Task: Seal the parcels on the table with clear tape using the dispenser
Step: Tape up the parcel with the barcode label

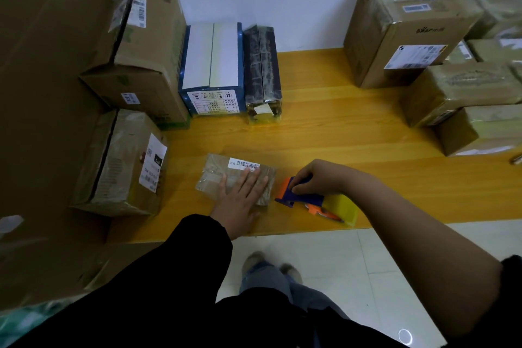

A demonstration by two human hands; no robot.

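A small flat cardboard parcel (220,175) with a barcode label lies near the front edge of the wooden table (339,121). My left hand (240,198) presses flat on its right half with straight fingers. Just right of the parcel, my right hand (316,178) grips the blue and orange tape dispenser (299,198), whose nose points at the parcel's right edge. The dispenser's roll of clear tape (343,207) looks yellowish and sits close to the table's front edge.
Larger cardboard boxes stand at the left (121,164) and back left (147,51). A blue-and-white box (211,70) and a dark wrapped parcel (262,73) sit at the back. Several taped boxes (404,25) crowd the right side. A tall cardboard sheet (42,93) fills the far left.
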